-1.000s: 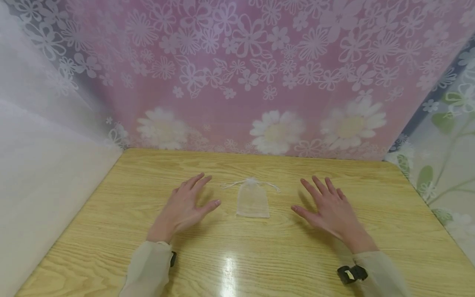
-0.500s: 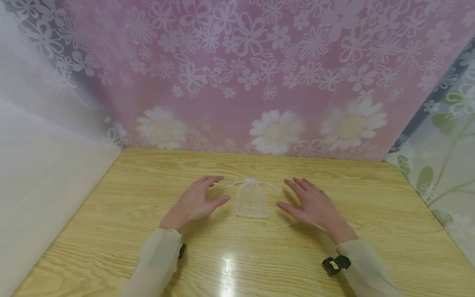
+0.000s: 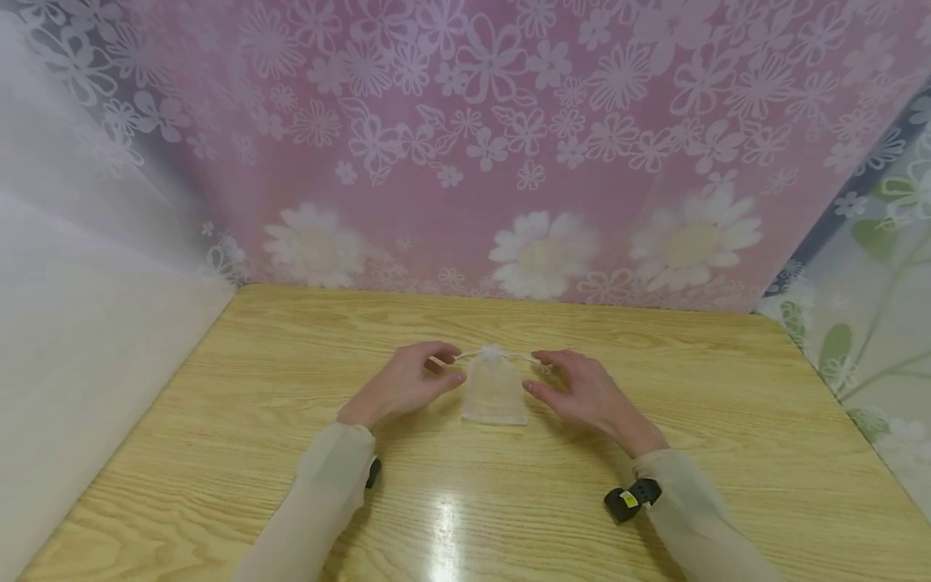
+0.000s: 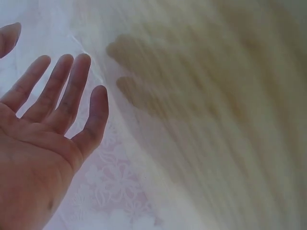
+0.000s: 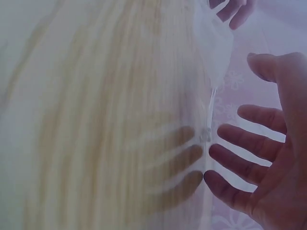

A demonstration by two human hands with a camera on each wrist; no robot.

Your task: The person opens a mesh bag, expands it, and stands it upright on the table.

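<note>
A small sheer white drawstring pouch (image 3: 494, 394) lies flat on the table, its gathered mouth towards the back. Thin cords stretch out from the mouth to both sides. At the left cord (image 3: 471, 354) is my left hand (image 3: 409, 381), fingers gently bent and thumb apart from them. My right hand (image 3: 584, 394) is by the right cord's knotted end (image 5: 205, 135), the fingers spread and slightly bent. In the right wrist view a gap shows between thumb and fingers. Neither hand visibly pinches a cord; whether fingertips touch one is hard to tell.
The wood-grain table (image 3: 465, 501) is glossy and reflects the light and hands. A pink flowered curtain (image 3: 436, 162) hangs along its back edge. White cloth (image 3: 94, 323) borders the left side, and patterned cloth (image 3: 873, 323) the right.
Both hands have moved inward, from well out on either side of the pouch to its cords. The fingers have bent more. The pouch lies where it was.
</note>
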